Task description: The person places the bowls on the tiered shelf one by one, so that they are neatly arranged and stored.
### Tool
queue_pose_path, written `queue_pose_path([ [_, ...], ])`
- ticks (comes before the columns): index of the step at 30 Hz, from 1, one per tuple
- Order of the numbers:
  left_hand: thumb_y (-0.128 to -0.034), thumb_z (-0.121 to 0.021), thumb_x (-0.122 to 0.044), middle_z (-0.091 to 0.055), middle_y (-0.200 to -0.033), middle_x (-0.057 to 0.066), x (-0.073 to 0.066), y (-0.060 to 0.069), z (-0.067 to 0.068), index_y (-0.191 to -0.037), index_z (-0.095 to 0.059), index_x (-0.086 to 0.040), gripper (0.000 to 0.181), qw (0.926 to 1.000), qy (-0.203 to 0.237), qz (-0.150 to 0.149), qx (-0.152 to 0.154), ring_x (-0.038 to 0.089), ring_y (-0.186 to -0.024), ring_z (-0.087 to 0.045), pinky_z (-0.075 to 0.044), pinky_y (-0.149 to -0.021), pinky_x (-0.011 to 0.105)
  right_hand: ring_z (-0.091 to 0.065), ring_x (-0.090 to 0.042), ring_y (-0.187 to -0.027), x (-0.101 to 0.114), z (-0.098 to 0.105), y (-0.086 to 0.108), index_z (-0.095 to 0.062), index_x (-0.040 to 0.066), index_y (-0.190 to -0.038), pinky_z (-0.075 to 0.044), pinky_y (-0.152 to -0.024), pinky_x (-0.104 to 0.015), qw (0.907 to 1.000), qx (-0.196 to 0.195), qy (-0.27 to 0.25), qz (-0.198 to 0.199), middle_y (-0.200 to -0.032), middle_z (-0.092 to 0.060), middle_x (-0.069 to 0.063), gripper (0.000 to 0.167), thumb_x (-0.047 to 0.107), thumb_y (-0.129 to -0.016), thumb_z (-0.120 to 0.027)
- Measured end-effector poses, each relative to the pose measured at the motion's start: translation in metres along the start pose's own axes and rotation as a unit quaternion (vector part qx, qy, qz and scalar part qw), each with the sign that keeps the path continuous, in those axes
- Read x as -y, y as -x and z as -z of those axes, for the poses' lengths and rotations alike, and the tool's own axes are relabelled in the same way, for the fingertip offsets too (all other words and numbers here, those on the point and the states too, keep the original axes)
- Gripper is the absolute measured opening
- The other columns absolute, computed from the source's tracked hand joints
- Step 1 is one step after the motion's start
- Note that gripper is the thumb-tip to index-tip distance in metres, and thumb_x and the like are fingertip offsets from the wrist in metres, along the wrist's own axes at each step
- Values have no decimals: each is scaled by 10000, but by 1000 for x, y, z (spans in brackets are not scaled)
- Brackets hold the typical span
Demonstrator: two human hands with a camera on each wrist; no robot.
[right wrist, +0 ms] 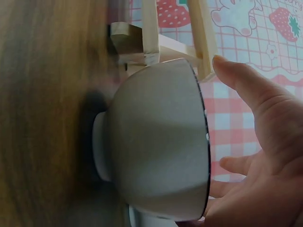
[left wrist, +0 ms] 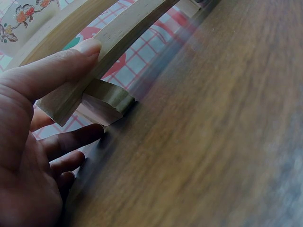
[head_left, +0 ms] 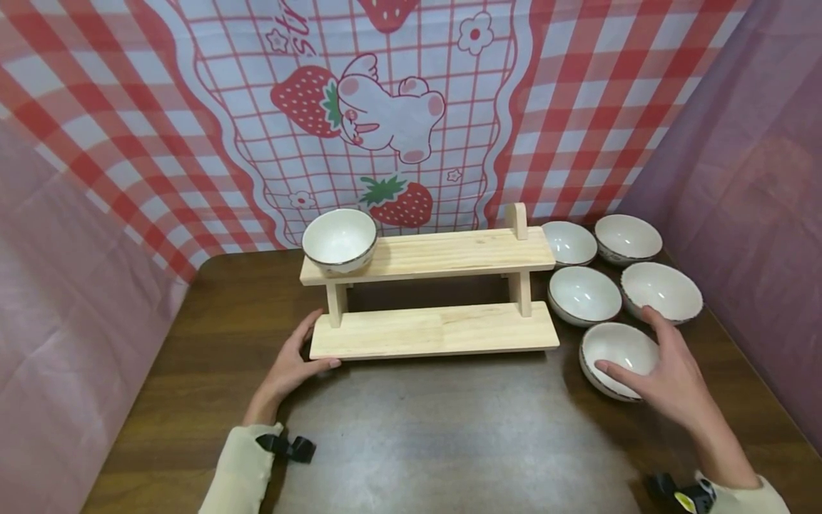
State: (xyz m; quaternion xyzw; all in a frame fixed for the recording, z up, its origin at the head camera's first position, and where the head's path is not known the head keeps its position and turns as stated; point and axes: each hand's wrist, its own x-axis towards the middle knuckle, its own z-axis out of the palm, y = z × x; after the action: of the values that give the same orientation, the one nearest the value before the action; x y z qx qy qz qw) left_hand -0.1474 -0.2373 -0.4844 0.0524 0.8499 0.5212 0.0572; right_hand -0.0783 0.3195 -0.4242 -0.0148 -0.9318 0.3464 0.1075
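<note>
A two-tier wooden shelf stands on the table. My left hand holds its lower left end, thumb against the front edge and fingers around the end. In the left wrist view, the thumb lies on the wood near a shelf foot. One white bowl sits upright on the upper board's left end. My right hand hovers with spread fingers over the nearest white bowl at the right. In the right wrist view, the thumb tip is apart from this bowl's dark rim; some fingertips are hidden behind it.
Several more white bowls stand upright right of the shelf, among them a back bowl and a middle bowl. A checkered strawberry cloth hangs behind the table. Pink curtains flank both sides.
</note>
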Motion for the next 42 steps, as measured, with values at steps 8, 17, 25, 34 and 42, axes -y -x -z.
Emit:
queue_pose_path([
  [8, -773, -858, -126, -493, -1482, 226, 0, -1, 0, -1573, -283, -86, 986, 9999, 71, -86, 26, 348, -1369, -433, -255, -1156, 574, -331, -585, -1292, -8, -1, 5, -187, 26, -1585, -293, -940, -705, 9997, 227, 86, -46, -1483, -297, -428, 1194, 265, -670, -916],
  [17, -768, -863, -144, -474, -1495, 230, 2, -1, -1, -1579, -266, -84, 1009, 9999, 82, -68, 23, 350, -1374, -420, -244, -1158, 580, -317, -601, -1304, -14, -3, 10, -124, 35, -1600, -300, -942, -757, 9990, 412, 146, -99, -1521, -239, -422, 1272, 293, -649, -928],
  [25, -765, -866, -153, -469, -1498, 230, 1, 0, 0, -1579, -266, -86, 1014, 9999, 117, -41, 42, 362, -1384, -413, -236, -1157, 599, -338, -576, -1258, -19, -6, 17, -124, 24, -1595, -316, -920, -742, 9990, 388, 137, -150, -1501, -250, -428, 1288, 278, -629, -937],
  [34, -773, -862, -164, -466, -1504, 218, 1, 0, 0, -1582, -267, -106, 1007, 9999, 86, 26, 53, 354, -1391, -405, -237, -1160, 595, -341, -584, -1230, -24, -8, 24, -54, 71, -1610, -319, -899, -722, 9980, 475, 87, -400, -1496, -226, -442, 1327, 282, -640, -933],
  [42, -778, -856, -156, -459, -1511, 214, 0, 0, 1, -1585, -258, -107, 1006, 9999, 104, 18, 71, 346, -1392, -400, -250, -1155, 586, -308, -603, -1261, -28, -10, 24, -7, 72, -1610, -277, -952, -745, 9971, 483, -231, -549, -1504, -196, -459, 1341, 242, -652, -929],
])
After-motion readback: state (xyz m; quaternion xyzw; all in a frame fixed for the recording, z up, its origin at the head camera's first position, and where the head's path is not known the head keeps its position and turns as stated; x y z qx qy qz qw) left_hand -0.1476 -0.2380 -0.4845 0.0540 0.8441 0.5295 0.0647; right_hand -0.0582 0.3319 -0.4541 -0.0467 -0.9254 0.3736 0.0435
